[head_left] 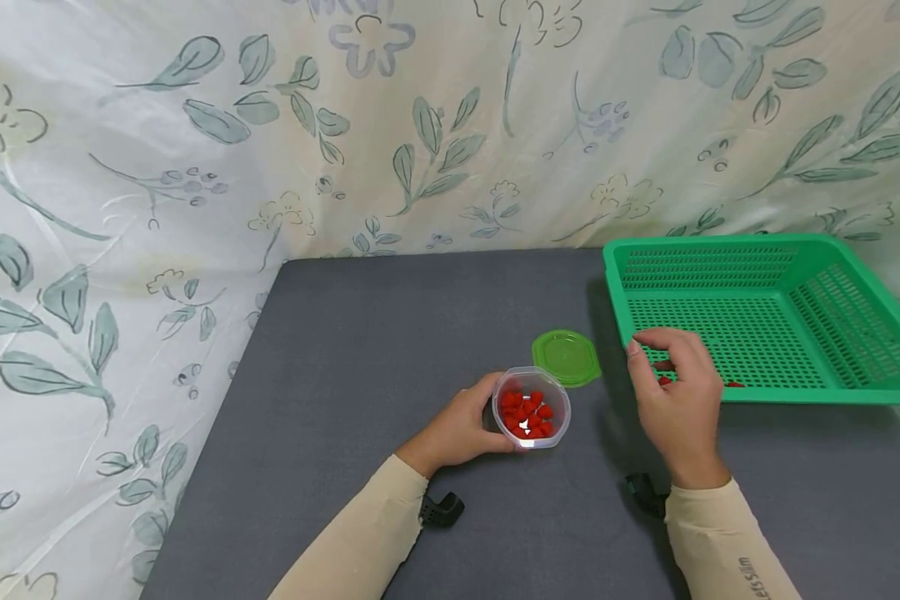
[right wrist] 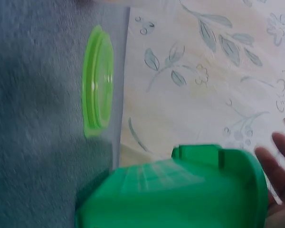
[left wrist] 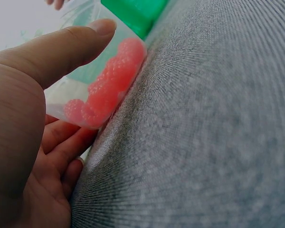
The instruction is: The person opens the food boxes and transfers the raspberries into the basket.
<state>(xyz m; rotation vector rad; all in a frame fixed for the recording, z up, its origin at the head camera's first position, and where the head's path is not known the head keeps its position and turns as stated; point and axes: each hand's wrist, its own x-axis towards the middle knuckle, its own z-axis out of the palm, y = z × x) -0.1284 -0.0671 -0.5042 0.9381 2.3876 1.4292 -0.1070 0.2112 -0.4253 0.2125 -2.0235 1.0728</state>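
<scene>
Loosely bends the right hand (head_left: 681,400) over the left end of the basket (head_left: 802,395), thumb close to index; cannot tell whether pinching anything. Has a few red berries (head_left: 665,380) inside, just below those fingers, nearer this hand than the left. Lengthwise to their right: stiff, perforated basket walls. Clamps the left hand (head_left: 459,423) round the clear tub (head_left: 532,379), thumb and fingers on opposite sides, more berries inside, bumpy and rounded. Past those fingertips: smooth green lid (head_left: 567,357); beneath, grey woven-looking table (head_left: 375,350).
</scene>
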